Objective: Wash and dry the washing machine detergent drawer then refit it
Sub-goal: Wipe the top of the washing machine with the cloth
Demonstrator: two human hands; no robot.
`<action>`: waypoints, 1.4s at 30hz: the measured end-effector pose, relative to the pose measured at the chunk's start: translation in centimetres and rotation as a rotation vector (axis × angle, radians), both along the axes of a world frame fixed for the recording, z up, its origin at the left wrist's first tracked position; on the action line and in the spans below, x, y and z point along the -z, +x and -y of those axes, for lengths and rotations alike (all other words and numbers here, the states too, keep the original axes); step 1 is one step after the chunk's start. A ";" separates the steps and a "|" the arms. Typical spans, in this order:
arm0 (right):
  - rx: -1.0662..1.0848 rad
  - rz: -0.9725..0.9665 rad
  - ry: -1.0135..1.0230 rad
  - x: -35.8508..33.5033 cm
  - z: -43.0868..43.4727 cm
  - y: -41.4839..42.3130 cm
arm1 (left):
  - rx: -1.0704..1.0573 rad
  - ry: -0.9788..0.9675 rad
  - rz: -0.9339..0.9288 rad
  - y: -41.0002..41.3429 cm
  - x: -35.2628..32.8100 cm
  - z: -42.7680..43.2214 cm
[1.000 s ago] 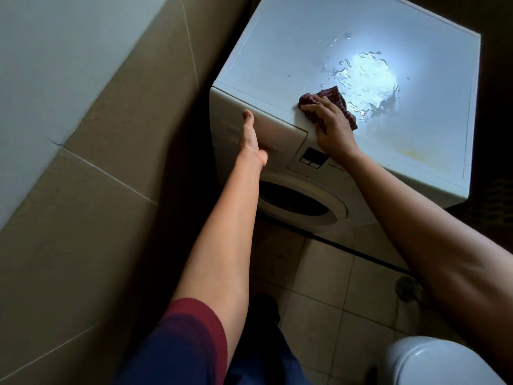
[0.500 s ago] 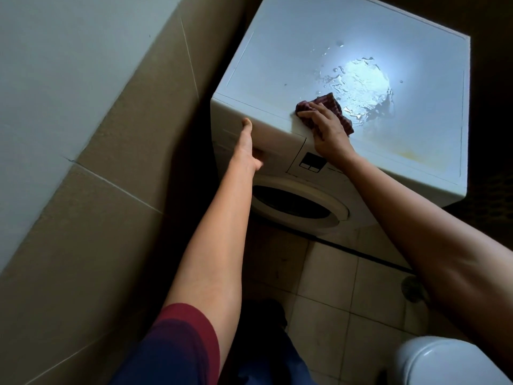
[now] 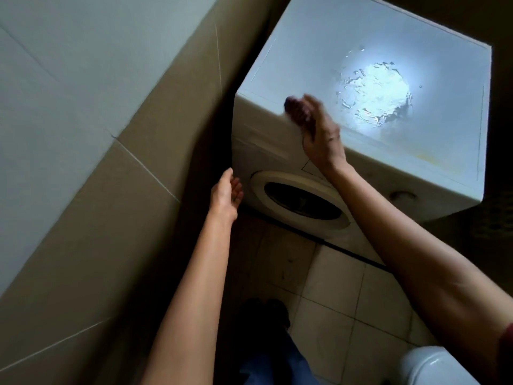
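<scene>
**Drawer seated in the machine front, cloth at the top edge**

The white plastic detergent drawer (image 3: 263, 147) sits pushed into the upper left of the front panel of the white front-loading washing machine (image 3: 305, 65). Its face is flush with the panel and its long axis runs sideways along the machine's front edge.

The right hand (image 3: 322, 134) is motion-blurred at the front edge of the machine's top, just above the drawer. Its fingers curl around a bunched dark red cloth (image 3: 297, 108).

The left hand (image 3: 226, 191) hangs free with relaxed, spread fingers and holds nothing. It is beside the machine's lower left front, near the round porthole door (image 3: 302, 202).

The drum behind that door is dark, so its contents cannot be made out. A shining puddle of water (image 3: 374, 93) lies on the machine's top, well right of the cloth. A white toilet (image 3: 438, 368) shows at the lower right, on the pale tiled floor (image 3: 333, 301).
</scene>
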State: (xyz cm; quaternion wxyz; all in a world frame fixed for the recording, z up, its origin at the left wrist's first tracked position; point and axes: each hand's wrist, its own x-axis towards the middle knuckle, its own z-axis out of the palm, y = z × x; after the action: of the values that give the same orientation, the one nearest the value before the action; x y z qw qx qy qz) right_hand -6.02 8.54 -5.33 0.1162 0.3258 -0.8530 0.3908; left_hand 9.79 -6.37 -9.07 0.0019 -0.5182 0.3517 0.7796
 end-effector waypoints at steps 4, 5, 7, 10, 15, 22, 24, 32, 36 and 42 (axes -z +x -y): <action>-0.075 -0.211 0.534 3.3 -0.3 0.5 | -0.021 0.025 -0.036 1.6 0.5 -0.5; -0.064 -0.264 0.618 3.6 -0.6 0.6 | -0.026 0.028 -0.042 1.9 0.6 -0.7; -0.042 -0.352 0.742 4.6 -0.9 0.9 | -0.027 0.030 -0.052 2.7 1.2 -0.8; 0.022 -0.521 0.831 6.3 -0.8 1.1 | -0.013 0.019 -0.050 3.7 2.5 -0.9; 0.013 -0.914 0.965 7.2 3.9 -1.4 | 0.030 -0.073 -0.049 4.1 4.2 -0.6; -0.163 -1.055 1.046 10.7 8.3 -2.0 | 0.023 -0.180 -0.062 3.5 5.8 0.5; -0.229 -1.016 1.075 12.1 6.8 -2.1 | 0.019 -0.174 -0.058 4.0 6.2 0.5; -0.012 -0.991 0.868 12.2 -5.4 -0.1 | 0.015 -0.186 -0.018 6.9 7.0 0.4; 0.135 -0.917 0.730 9.6 -1.1 -1.4 | 0.033 -0.243 -0.010 6.6 6.8 0.5; 0.066 -1.017 0.732 8.0 9.9 -1.8 | 0.031 -0.276 -0.020 4.9 6.3 0.0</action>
State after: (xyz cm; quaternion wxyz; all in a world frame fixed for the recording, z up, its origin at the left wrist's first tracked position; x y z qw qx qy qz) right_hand -7.83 -1.35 -13.36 0.4003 0.4633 -0.7792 -0.1341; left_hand 14.69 -6.35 -15.33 -0.0606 -0.5001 0.4636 0.7289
